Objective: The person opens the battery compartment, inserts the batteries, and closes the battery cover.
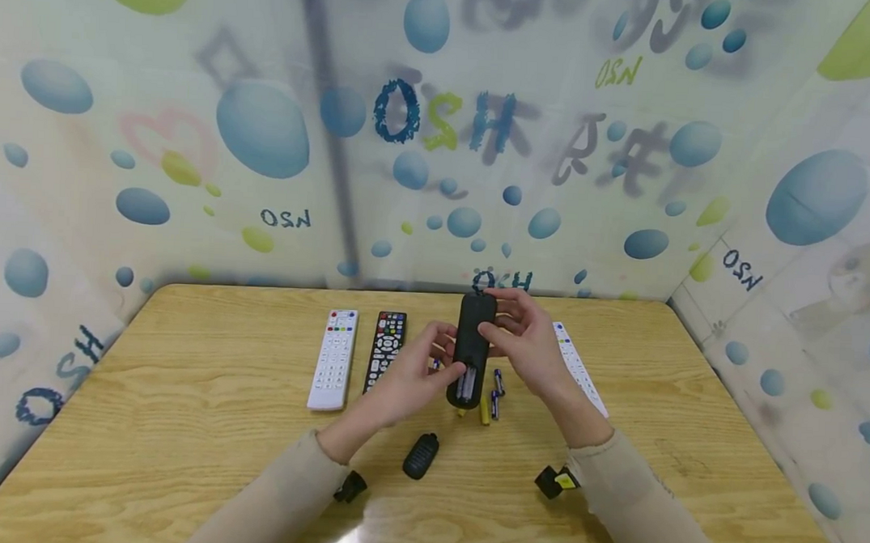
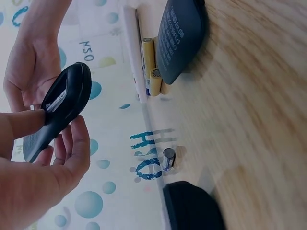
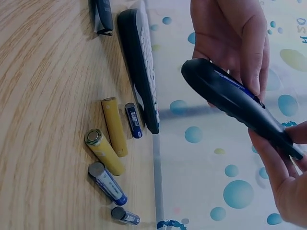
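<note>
A black remote control [image 1: 474,330] is held up over the table, its back facing me and its battery compartment uncovered. Batteries [image 1: 466,383] lie in that compartment. My left hand [image 1: 412,380] grips the remote's side, with the thumb at the compartment's edge; the left wrist view shows this thumb pressing there. At the upper end, my right hand [image 1: 530,344] holds the remote between thumb and fingers. The loose battery cover [image 1: 421,456] rests on the table below. Beneath the remote lie yellow batteries [image 3: 114,127] and blue-and-silver batteries [image 3: 108,184].
On the left of the table lie a white remote [image 1: 332,360] and a black remote with a keypad [image 1: 385,346]. Another white remote [image 1: 580,367] lies right, partly behind my right arm. Wrist camera mounts [image 1: 555,481] show beside the sleeves. A patterned curtain [image 1: 439,182] hangs behind the table.
</note>
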Demonstrator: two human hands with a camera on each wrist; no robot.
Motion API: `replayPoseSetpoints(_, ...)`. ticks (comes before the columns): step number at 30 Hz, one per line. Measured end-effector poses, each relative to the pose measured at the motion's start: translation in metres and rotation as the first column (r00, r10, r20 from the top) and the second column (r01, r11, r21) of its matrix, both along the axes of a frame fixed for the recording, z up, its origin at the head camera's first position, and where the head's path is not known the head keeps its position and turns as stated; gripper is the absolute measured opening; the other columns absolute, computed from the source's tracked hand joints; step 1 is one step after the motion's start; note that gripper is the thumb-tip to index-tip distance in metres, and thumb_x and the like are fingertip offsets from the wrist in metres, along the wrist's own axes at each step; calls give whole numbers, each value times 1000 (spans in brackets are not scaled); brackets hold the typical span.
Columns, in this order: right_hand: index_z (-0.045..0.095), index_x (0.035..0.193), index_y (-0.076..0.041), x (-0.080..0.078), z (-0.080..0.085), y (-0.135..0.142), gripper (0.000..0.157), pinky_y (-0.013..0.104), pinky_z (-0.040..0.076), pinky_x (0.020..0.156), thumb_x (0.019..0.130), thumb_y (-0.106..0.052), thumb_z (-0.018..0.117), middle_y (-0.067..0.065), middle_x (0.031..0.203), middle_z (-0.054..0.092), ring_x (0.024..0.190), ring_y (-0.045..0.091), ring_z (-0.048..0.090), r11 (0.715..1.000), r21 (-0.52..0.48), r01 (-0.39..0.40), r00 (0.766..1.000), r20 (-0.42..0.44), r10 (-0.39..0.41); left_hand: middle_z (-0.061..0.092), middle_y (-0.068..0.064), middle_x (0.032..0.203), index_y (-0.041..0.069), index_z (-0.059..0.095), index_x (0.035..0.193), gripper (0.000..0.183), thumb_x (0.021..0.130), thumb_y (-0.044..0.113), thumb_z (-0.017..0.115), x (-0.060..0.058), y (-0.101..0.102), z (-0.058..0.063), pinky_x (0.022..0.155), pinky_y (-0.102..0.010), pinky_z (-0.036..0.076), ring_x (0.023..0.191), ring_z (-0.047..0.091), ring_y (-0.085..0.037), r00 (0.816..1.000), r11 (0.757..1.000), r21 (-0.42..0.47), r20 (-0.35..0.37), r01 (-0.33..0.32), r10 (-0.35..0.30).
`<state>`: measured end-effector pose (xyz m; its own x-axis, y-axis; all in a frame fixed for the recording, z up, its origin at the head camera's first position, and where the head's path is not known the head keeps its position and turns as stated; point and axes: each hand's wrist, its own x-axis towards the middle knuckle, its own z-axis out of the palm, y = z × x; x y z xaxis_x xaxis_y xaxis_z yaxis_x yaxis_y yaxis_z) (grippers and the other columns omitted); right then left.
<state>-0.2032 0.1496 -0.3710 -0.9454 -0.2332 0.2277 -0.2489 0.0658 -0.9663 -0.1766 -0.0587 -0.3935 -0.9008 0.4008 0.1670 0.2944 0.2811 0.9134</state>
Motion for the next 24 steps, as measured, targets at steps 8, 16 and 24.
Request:
replayPoseSetpoints(8,50,145,-2,-1,3,1,49,42,62,75,99,0,65,24,126,58,112,36,65,1000,-13,6,1000,8,-6,62,-5,109,4,57,133,29,106,16,60,-7,-5,-1,79,-38,54,99,62,-20,994,994,-86,-89,-65,57)
replayPoseSetpoints(16,50,144,-4,-3,4,4,49,49,62,77,98,-2,67,22,126,57,109,34,65,999,-24,30,999,25,-29,59,-13,110,-2,67,123,23,102,5,63,-14,-8,-1,76,-36,55,94,63,-24,991,924,-368,-122,-102,61)
replayPoseSetpoints(24,51,144,-5,-3,5,5,49,52,61,77,98,-1,67,22,125,58,108,33,65,999,-34,33,999,23,-32,61,-17,116,-5,69,122,24,101,6,64,-24,-3,-4,87,-40,54,100,60,-25,998,808,-589,-68,-30,-12)
